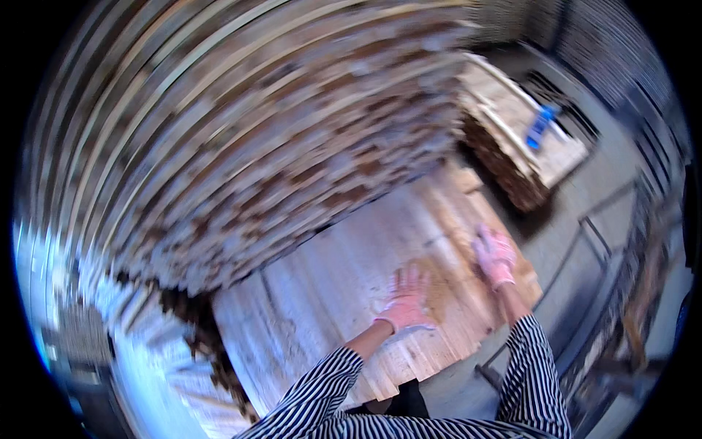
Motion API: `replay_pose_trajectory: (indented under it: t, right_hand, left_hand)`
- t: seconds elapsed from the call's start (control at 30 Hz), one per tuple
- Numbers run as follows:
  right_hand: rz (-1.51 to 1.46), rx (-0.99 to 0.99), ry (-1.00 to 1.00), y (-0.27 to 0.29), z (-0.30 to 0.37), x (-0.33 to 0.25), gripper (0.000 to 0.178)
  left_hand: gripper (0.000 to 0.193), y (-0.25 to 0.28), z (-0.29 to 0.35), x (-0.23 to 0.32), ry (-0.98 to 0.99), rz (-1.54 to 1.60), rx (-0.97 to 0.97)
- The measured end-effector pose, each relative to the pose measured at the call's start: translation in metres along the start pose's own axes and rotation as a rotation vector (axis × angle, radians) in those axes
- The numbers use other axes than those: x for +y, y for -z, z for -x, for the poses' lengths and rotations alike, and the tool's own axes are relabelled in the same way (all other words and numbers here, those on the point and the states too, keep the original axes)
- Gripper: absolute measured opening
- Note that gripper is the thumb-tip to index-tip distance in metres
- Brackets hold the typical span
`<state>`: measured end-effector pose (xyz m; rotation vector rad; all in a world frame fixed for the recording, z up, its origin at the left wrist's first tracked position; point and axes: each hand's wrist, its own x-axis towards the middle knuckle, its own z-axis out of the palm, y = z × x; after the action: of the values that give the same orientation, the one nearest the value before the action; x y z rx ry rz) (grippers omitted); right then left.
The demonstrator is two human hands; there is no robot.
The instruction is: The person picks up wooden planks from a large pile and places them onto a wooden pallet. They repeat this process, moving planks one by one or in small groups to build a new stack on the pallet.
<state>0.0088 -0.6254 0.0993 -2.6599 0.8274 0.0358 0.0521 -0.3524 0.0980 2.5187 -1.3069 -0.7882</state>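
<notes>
A wide layer of pale wooden boards (314,285) lies in front of me, its planks side by side with uneven ends. My left hand (408,298), in a pink glove, rests palm down on the boards with its fingers spread. Farther right, my right hand (495,254), also in a pink glove, lies on the planks near their right edge, fingers stretched forward. Neither hand is wrapped round a board. A darker, yellowish patch shows on the wood between the two hands. The picture is smeared by motion.
A tall stack of boards (292,146) rises right behind the layer. At the back right stands a lower wood pile (504,110) with a blue object (540,127) on top. Grey floor (563,241) and a thin metal frame (596,238) lie to the right. More stacked wood stands at the left.
</notes>
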Motion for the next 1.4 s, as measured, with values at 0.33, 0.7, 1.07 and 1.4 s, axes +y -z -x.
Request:
replay_pose_trajectory:
  t: [0.33,0.7,1.07,1.4]
  right_hand:
    - [0.072,-0.056,0.166,-0.034,0.001,0.021,0.064]
    - [0.344,0.204,0.595,-0.123,0.072,-0.102,0.065]
    - [-0.238,-1.029,1.354,-0.176,0.588,-0.401,0.066]
    - [0.499,-1.131,1.571,-0.264,0.811,-0.52,0.115]
  left_hand:
    - [0.109,-0.015,0.138,-0.037,0.338,0.493,0.583]
    - [0.102,-0.203,0.62,-0.099,2.133,0.336,0.931]
    - [0.103,-0.316,0.882,-0.144,2.572,0.64,0.895]
    - [0.054,-0.325,0.96,-0.132,2.152,0.812,0.613]
